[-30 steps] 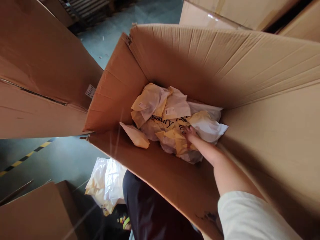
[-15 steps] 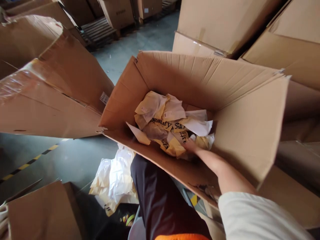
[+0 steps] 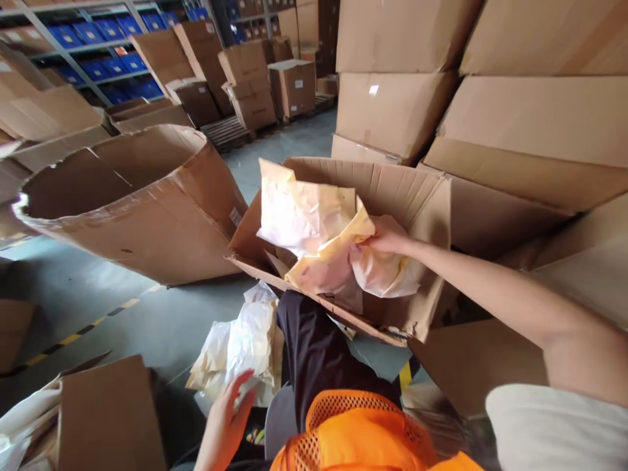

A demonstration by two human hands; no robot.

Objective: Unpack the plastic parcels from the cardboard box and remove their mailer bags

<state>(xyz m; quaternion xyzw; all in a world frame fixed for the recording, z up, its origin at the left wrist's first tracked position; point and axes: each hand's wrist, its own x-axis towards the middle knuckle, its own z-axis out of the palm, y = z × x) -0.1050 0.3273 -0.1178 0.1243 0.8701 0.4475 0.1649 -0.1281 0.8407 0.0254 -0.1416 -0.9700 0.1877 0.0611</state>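
Observation:
Bunched in my right hand (image 3: pixel 387 235) are several pale yellow mailing bags (image 3: pixel 328 261), raised above the open cardboard box (image 3: pixel 436 196). The fingers close on the edges of the bags, which partly hide them. My left hand (image 3: pixel 229 415) is low in front of me, with nothing in it and its fingers apart. Just beyond it, a pile of white and yellowish bags (image 3: pixel 250 340) lies on the floor beside my knee. The raised bags hide most of the box's inside.
A big open carton (image 3: pixel 167 209) stands to the left. Large cartons (image 3: pixel 534 124) are stacked on the right. At lower left is another open box (image 3: pixel 108 412). Shelves with blue bins (image 3: pixel 93 69) and boxes on pallets stand behind. Striped tape (image 3: pixel 93 327) marks the floor.
My right hand has risen out of the box with several mailing bags in its grasp. My left hand has come into view at the bottom. The view has tilted up.

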